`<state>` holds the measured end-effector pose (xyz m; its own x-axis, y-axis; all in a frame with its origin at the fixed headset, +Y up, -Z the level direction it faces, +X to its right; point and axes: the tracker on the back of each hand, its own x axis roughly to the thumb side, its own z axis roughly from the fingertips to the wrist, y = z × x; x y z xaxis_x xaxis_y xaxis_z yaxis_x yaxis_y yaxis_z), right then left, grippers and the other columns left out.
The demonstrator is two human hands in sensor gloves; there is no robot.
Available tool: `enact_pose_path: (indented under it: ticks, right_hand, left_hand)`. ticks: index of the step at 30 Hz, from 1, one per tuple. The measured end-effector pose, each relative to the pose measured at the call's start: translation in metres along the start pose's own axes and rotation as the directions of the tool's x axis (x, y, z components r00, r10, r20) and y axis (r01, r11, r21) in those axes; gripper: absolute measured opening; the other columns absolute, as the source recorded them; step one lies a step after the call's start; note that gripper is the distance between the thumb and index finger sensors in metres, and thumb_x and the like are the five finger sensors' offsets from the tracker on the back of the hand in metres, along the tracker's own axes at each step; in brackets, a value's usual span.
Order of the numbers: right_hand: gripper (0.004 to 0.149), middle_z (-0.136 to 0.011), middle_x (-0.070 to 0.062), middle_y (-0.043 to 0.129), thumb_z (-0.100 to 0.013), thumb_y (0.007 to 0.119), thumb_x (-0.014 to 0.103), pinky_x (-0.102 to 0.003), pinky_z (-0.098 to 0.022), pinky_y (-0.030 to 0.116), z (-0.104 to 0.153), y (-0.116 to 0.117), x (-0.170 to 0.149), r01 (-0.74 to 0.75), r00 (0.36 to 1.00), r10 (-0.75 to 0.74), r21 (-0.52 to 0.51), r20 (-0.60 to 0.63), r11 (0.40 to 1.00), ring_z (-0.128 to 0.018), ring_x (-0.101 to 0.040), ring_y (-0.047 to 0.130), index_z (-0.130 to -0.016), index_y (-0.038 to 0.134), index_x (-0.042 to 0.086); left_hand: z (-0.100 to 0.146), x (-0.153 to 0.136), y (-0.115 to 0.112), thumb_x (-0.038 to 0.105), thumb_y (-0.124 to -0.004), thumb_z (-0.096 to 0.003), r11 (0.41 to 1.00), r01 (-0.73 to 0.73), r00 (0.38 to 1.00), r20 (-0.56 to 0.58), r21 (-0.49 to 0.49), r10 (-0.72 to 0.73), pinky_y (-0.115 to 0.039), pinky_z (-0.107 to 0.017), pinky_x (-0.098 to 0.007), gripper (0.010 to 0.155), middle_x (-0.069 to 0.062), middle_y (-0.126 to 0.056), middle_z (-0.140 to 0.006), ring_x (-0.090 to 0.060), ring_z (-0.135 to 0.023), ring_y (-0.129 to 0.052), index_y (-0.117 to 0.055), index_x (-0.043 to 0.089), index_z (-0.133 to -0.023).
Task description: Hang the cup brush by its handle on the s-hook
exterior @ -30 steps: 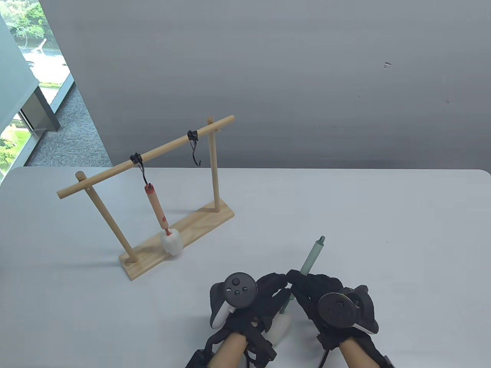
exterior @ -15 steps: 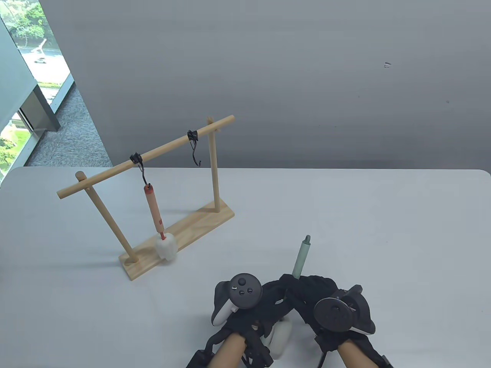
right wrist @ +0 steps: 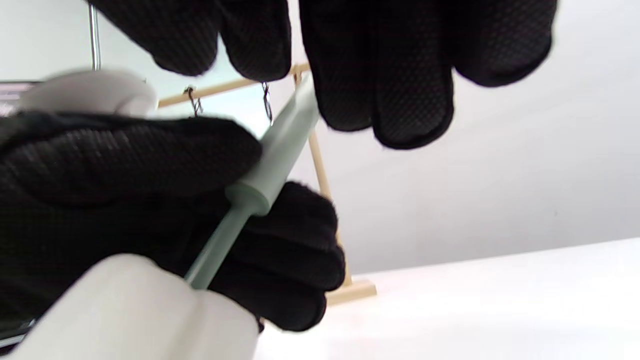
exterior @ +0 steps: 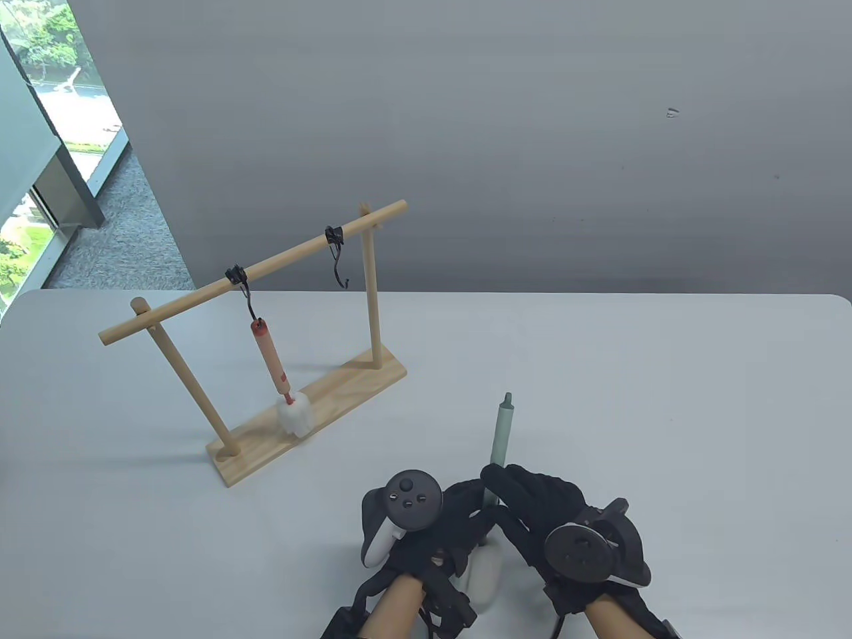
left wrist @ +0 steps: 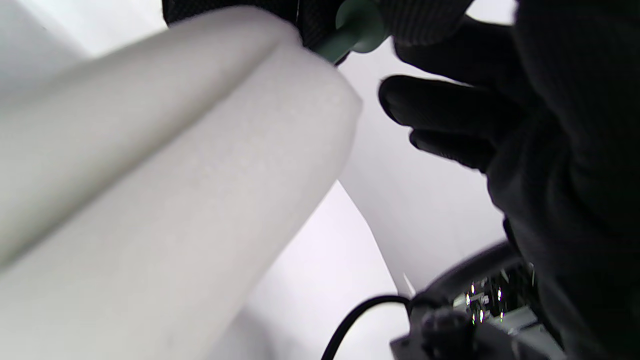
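Observation:
The green cup brush stands nearly upright at the table's front; its handle [exterior: 500, 432] rises above both hands and its white sponge head [exterior: 484, 576] hangs below them. My left hand [exterior: 480, 511] grips the handle's lower end, by the thin stem [right wrist: 215, 250]. My right hand [exterior: 496, 478] holds the handle just above it. In the left wrist view the sponge head [left wrist: 150, 175] fills the frame. The wooden rack [exterior: 313, 406] stands far left of the hands. Its right S-hook [exterior: 339, 263] hangs empty from the crossbar [exterior: 266, 269].
A red-handled cup brush [exterior: 269, 359] hangs from the rack's left S-hook [exterior: 247, 299], its white head [exterior: 295, 414] just above the base. The white table [exterior: 632, 399] stretches bare to the right. A grey wall stands behind.
The green handle has swung from leaning right to nearly upright, its tip moving left and up. Both hands shifted slightly left. The red brush sways a little on its hook.

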<state>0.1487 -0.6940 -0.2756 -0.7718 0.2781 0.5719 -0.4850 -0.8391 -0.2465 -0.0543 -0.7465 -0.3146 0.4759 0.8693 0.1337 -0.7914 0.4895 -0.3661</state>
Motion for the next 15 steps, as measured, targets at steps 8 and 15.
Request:
enact_pose_path:
  ticks: [8, 15]
  right_hand:
    - [0.060, -0.097, -0.025, 0.069, -0.051, 0.064, 0.043, -0.059, -0.053, 0.066, 0.006, -0.013, -0.014, 0.091, 0.994, -0.100, -0.161, -0.052, 0.983, -0.073, -0.044, 0.088, -0.105, 0.056, 0.017]
    - [0.059, -0.096, -0.025, 0.071, -0.051, 0.064, 0.043, -0.058, -0.052, 0.067, 0.006, -0.009, -0.018, 0.098, 0.993, -0.107, -0.141, -0.057, 0.985, -0.072, -0.043, 0.089, -0.104, 0.058, 0.015]
  left_hand:
    - [-0.004, -0.009, 0.052, 0.049, -0.062, -0.0503, 0.980, -0.126, 0.991, -0.020, 0.151, 0.131, -0.041, -0.068, -0.072, 0.055, -0.016, -0.069, -0.106, -0.047, -0.099, -0.069, -0.073, 0.020, -0.096]
    - [-0.002, -0.013, 0.098, 0.051, -0.056, -0.0526, 0.911, -0.354, 0.934, 0.038, 0.210, 0.355, -0.038, -0.069, -0.072, 0.056, -0.015, -0.064, -0.109, -0.046, -0.102, -0.063, -0.072, 0.020, -0.097]
